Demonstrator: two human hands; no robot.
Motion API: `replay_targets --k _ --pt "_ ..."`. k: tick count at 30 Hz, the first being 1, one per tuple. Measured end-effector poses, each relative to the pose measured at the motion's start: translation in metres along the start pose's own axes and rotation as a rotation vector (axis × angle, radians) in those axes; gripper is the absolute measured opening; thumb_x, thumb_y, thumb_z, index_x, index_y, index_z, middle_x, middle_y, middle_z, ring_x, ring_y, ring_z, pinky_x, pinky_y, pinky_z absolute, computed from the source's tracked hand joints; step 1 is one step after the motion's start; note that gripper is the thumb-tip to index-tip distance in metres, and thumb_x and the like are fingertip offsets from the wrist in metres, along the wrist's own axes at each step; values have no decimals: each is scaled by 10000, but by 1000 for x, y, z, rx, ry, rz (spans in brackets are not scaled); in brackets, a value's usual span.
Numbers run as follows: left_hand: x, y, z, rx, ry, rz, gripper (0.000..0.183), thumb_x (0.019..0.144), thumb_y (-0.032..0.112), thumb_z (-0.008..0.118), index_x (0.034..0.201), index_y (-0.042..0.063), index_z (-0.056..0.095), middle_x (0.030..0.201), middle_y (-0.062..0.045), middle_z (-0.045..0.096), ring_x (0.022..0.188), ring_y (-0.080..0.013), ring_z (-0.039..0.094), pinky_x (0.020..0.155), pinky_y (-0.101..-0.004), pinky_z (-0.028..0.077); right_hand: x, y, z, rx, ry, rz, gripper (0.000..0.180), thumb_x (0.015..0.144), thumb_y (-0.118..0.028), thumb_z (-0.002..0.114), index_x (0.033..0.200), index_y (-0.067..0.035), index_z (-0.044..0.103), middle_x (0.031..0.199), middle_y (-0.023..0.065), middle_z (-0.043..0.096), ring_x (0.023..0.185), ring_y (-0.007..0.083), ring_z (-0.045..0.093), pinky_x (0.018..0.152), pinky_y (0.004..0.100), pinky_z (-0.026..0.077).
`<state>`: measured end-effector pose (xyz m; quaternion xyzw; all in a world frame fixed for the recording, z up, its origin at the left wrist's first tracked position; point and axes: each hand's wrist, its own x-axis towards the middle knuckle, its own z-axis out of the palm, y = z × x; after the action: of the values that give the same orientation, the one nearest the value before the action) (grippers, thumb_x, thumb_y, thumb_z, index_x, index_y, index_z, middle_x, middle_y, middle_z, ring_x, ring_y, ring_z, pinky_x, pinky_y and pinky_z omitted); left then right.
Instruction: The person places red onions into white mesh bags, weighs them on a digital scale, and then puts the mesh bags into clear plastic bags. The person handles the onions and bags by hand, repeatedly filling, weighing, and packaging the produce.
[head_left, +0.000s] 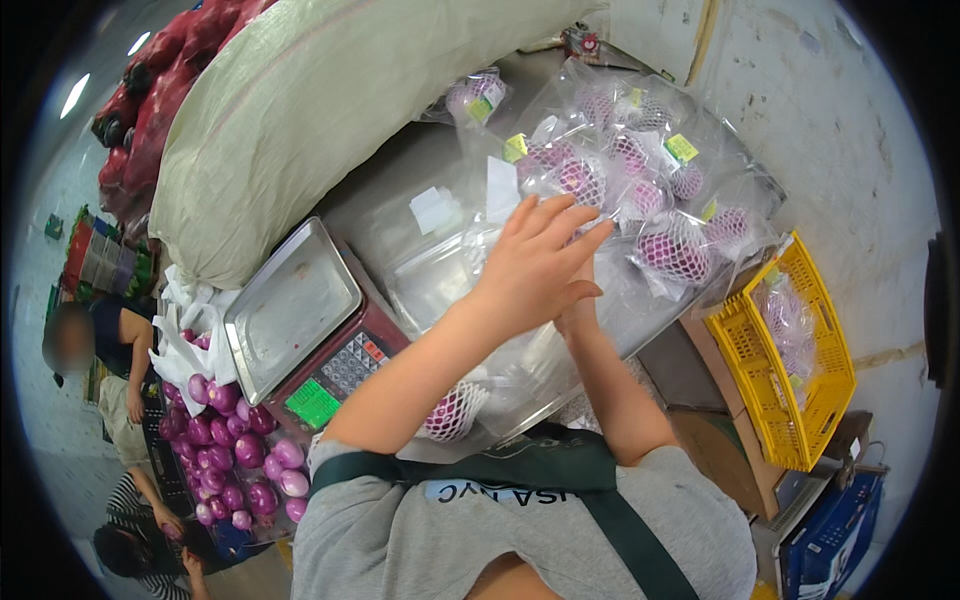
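Observation:
My left hand reaches over the metal table, fingers apart and nothing visible in its grasp. Beneath it is my right hand, mostly hidden, so its fingers and anything in them cannot be made out. Just beyond the fingertips lies a pile of clear plastic bags holding purple onions in white foam nets, some with yellow-green labels. Another netted onion bag rests to the right. Flat clear plastic bags spread under my forearms. Close to my body sits a netted purple onion.
A digital scale with a bare metal pan stands left, near loose purple onions and two people. A large pale woven sack borders the far side. White slips lie on the table. At right, a yellow crate contains bagged onions.

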<state>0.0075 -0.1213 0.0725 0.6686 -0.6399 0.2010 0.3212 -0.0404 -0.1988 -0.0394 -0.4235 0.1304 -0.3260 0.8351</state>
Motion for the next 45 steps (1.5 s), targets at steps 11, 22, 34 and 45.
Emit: replay_targets --k 11,22,34,45 --pt "-5 46 60 23 -417 177 252 619 213 653 859 140 632 906 -73 557 991 -284 508 968 -526 302 25 -1 -43 -595 -34 6 550 877 -301 518 1315 -21 336 1279 172 435 1195 283 410 993 352 339" --pt "-77 47 26 -686 -49 -377 351 692 -56 644 1019 68 615 947 -88 525 768 -182 562 624 -277 469 63 -34 -63 446 45 156 421 930 -346 375 1188 -24 461 1096 118 555 961 253 559 837 401 471" --pt "-220 -44 -81 -239 -14 -840 346 768 50 609 1109 48 550 1029 -83 549 906 -204 565 760 -281 452 22 -66 -13 -795 344 -572 374 900 -208 458 1222 -18 447 1221 106 489 1219 217 373 1016 359 304" --pt "-322 0 -45 -422 -82 -1255 593 821 244 586 1299 -19 354 1068 -254 533 975 -374 534 836 -389 432 -124 102 65 -1158 -855 356 969 619 -263 694 1410 -81 166 1321 217 372 1170 353 431 968 409 374"
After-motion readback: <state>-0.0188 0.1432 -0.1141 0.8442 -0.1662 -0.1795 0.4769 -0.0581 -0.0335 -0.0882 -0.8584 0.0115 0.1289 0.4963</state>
